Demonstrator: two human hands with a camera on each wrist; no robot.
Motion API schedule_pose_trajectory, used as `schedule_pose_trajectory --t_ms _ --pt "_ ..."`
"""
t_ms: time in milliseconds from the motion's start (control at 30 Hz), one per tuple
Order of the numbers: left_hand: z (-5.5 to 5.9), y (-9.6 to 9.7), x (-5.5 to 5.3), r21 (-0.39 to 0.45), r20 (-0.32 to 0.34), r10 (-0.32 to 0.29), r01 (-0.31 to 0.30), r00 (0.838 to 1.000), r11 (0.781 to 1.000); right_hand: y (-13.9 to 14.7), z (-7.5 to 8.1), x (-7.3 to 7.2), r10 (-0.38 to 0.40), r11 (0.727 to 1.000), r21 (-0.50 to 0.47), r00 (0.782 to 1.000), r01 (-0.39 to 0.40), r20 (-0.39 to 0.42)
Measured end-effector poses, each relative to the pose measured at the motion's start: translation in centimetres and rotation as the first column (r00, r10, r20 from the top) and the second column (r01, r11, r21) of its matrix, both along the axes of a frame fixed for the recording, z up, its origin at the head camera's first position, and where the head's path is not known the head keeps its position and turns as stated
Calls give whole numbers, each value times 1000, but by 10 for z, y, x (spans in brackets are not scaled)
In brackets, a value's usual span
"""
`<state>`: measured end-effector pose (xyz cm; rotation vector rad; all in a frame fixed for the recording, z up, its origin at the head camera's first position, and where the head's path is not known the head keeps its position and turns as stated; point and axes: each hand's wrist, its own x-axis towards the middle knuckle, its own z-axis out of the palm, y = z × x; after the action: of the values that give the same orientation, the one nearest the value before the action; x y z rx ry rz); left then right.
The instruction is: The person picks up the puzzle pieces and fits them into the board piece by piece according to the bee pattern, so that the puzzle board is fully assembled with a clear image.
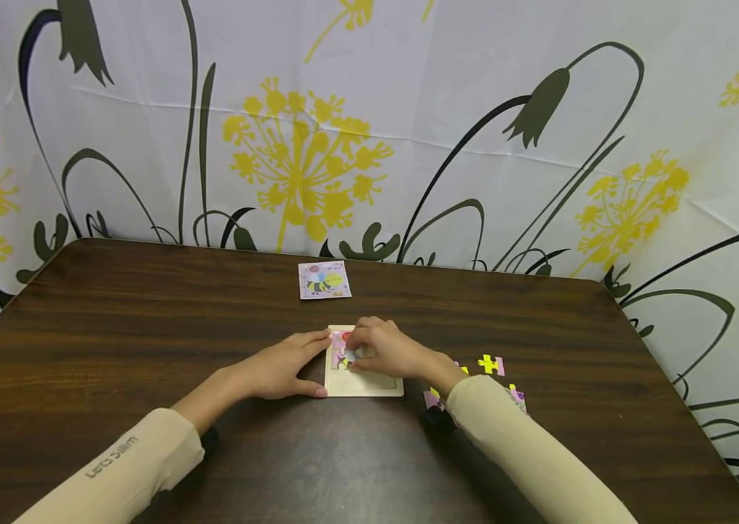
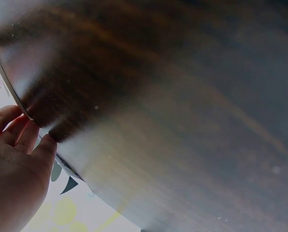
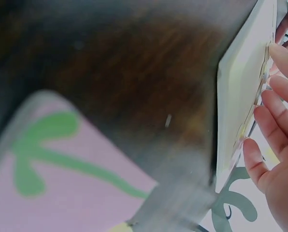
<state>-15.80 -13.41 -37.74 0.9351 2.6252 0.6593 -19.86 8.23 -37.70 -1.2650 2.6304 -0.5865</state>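
Note:
A square pale wooden puzzle tray lies on the table, with pink pieces fitted in its upper left part. My right hand is over the tray and pinches a puzzle piece between thumb and fingers, largely hidden beneath them. In the right wrist view the fingertips are right at the tray's surface. My left hand rests at the tray's left side, its fingers extended against the upper left edge and its thumb at the lower left corner.
Loose puzzle pieces in yellow and pink lie right of the tray, partly hidden by the right forearm. A picture card with a bee lies farther back on the dark wooden table. A flower-patterned curtain hangs behind.

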Motion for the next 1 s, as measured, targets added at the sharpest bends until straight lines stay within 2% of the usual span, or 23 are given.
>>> schedule_pose_trajectory --t_ms 1000 --pt "-2 0 0 -9 -7 -6 6 1000 1000 0 -2 1 12 1000 -3 1000 -12 -16"
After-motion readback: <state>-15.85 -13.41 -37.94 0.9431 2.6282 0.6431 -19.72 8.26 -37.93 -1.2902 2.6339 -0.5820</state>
